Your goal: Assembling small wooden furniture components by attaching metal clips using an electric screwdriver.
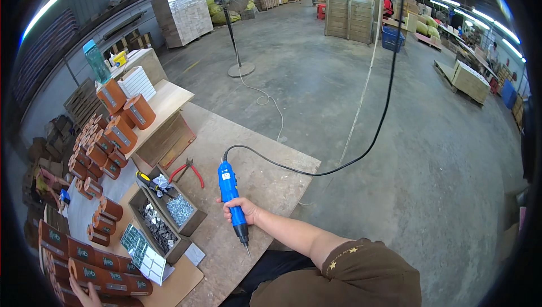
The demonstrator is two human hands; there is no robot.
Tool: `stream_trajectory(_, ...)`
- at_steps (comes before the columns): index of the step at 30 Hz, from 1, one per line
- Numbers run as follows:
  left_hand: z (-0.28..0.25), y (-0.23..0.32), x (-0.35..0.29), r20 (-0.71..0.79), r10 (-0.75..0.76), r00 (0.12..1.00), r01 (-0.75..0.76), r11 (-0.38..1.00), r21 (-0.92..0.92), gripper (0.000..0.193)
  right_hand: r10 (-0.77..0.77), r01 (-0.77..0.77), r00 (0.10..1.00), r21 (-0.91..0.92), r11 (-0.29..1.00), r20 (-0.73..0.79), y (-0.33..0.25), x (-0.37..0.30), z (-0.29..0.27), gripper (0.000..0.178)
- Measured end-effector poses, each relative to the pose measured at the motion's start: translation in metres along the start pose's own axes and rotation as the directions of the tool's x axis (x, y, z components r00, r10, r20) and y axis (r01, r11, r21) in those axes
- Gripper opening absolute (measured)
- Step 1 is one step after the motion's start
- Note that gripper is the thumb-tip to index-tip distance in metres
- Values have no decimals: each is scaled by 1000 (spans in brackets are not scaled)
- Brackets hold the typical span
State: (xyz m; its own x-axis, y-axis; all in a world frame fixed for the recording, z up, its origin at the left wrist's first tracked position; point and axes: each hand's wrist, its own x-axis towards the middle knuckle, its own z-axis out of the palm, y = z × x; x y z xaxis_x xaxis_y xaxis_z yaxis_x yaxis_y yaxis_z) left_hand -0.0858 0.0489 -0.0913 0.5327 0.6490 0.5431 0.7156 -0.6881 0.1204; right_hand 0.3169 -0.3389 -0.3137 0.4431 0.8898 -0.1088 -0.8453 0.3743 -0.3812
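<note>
Right hand (pixel 239 210): clamped round the lower barrel of a blue powered screwdriver (pixel 227 181), with fingers wrapped about it.
Blue powered screwdriver: held over the bare part of the worktable (pixel 270 174), close to its near edge, tilted with the bit pointing down; cannot tell if touching the tabletop.
Black cable (pixel 361 155): runs from the tool's upper end, crosses the table edge, climbs out of view at the top.
Left hand (pixel 86 294): set against the near orange-brown cylinders (pixel 104 276) at lower left, partly cut off; cannot tell whether gripping.
Wooden bins (pixel 195 223): stand between cylinders and tool, one filled with dark metal pieces (pixel 160 229), the other with small silvery fasteners (pixel 179 210).
Label sheet (pixel 153 266): lies between bins and near cylinders.
Yellow-and-black hand screwdriver (pixel 148 181): rests at the bins' far end.
Red-handled pliers (pixel 189 163): lie just beyond the bins, handles spread.
</note>
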Motion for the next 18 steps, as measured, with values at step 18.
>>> stream_trajectory(18, -57, 79, 8, -64, 101, 993, -110, 983, -149, 45, -73, 74, 997, -59, 996, 5, -7, 5, -18, 45)
